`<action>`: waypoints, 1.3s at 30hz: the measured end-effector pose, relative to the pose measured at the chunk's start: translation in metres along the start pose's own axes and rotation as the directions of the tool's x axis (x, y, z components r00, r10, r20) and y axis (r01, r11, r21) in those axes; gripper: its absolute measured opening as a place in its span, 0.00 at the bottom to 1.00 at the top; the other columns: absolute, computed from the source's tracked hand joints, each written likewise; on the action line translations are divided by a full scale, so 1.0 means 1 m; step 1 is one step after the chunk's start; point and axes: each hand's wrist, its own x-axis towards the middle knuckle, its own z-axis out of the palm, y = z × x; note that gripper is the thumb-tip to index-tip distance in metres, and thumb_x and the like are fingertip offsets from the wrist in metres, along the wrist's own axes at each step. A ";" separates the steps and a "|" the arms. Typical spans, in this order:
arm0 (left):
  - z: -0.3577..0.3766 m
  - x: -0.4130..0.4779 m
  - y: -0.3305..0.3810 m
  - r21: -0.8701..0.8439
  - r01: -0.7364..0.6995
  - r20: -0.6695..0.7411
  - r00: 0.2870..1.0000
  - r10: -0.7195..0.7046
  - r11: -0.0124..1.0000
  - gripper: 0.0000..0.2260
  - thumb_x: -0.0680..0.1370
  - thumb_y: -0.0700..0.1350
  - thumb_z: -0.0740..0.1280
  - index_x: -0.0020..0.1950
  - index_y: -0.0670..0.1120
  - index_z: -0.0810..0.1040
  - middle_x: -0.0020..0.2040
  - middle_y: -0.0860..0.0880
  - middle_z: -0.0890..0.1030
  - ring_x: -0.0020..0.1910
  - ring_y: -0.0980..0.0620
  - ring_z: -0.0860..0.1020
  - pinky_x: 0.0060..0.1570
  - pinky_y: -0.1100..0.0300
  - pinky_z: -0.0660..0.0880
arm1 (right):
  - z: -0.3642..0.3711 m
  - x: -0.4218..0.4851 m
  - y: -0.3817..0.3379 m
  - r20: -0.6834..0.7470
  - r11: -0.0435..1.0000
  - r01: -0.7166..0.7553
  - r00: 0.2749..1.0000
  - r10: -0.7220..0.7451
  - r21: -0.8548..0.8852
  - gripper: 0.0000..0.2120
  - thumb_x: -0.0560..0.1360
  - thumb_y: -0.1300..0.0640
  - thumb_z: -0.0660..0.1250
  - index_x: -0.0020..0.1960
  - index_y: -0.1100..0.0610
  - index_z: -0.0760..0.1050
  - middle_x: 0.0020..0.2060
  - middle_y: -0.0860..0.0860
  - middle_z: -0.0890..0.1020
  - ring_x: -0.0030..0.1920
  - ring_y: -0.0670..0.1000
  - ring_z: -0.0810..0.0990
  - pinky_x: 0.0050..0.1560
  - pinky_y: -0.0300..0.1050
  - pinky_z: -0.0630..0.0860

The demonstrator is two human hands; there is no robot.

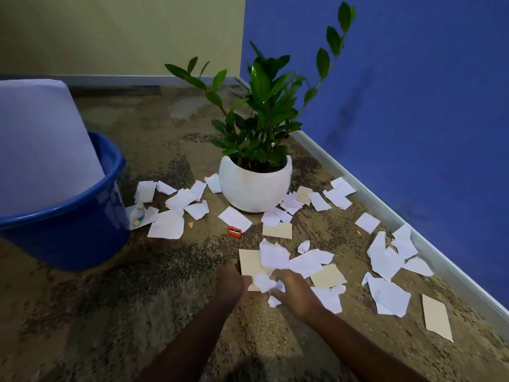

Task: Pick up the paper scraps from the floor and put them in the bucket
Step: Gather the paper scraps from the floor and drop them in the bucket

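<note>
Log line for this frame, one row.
phase: gathering | left hand: grips crumpled wad | right hand: grips same wad | bucket: far left, apart | loose scraps: many on carpet

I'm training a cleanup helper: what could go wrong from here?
The small red pencil sharpener lies among the white paper scraps and could get scooped up too. The large pale sheet covers much of the mouth of the blue plastic bucket, so scraps may slide off. The crumpled white wad held between the left hand and right hand looks loose and might drop pieces.
</note>
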 end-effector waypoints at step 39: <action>-0.090 -0.030 0.061 -0.729 -0.010 -0.024 1.000 -0.011 0.685 0.11 0.78 0.31 0.56 0.56 0.41 0.73 0.42 0.44 0.79 0.40 0.50 0.78 0.31 0.61 0.77 | -0.031 0.051 -0.137 -0.273 0.866 0.429 0.827 -0.491 -0.256 0.23 0.75 0.65 0.60 0.68 0.55 0.69 0.63 0.54 0.72 0.64 0.53 0.68 0.59 0.45 0.69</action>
